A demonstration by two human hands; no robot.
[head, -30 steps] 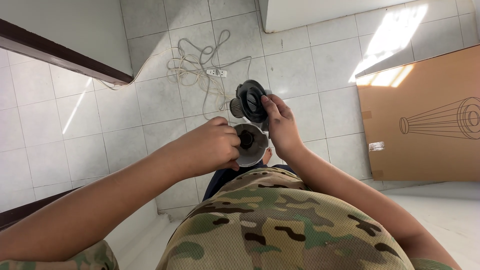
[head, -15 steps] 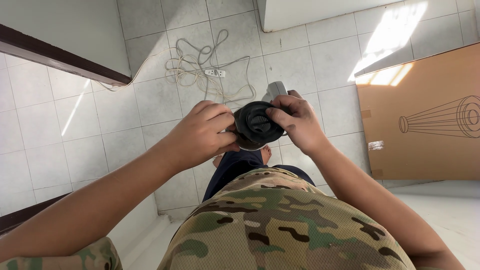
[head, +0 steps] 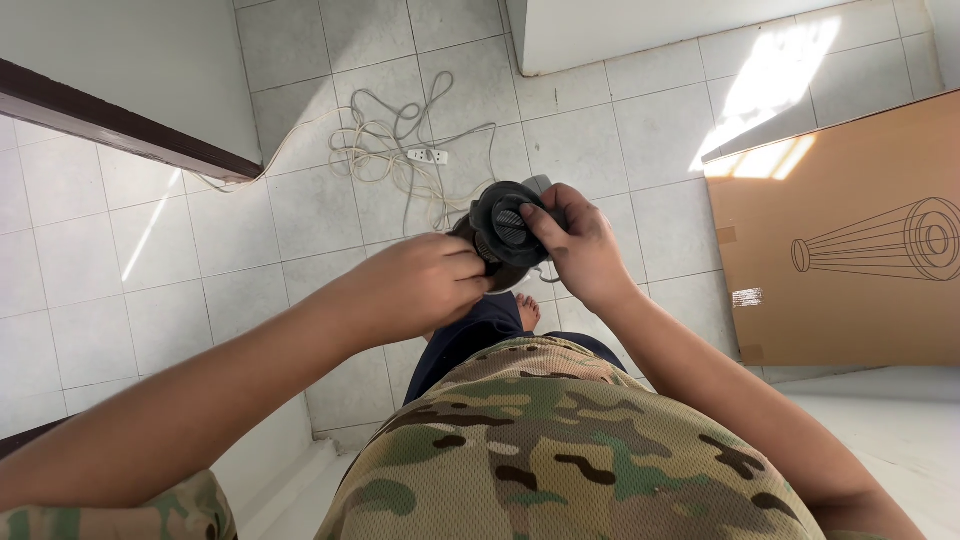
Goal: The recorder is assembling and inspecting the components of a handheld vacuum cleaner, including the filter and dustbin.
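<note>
I hold a dark grey round device (head: 503, 228) with a ribbed centre in front of my body, above the tiled floor. My right hand (head: 575, 245) grips it from the right, thumb pressed on its face. My left hand (head: 425, 283) is closed on its lower left edge, where a brownish part (head: 466, 232) shows behind the device. A light grey part (head: 540, 185) sticks out at the top.
A tangled white extension cord (head: 395, 150) with a socket strip (head: 427, 156) lies on the grey tiles beyond my hands. A large flat cardboard box (head: 850, 240) lies at the right. A dark wooden rail (head: 110, 125) runs along the left wall. My bare foot (head: 527, 310) shows below.
The device has turned so its round ribbed face points up toward me. Both hands have closed in around it and shifted slightly.
</note>
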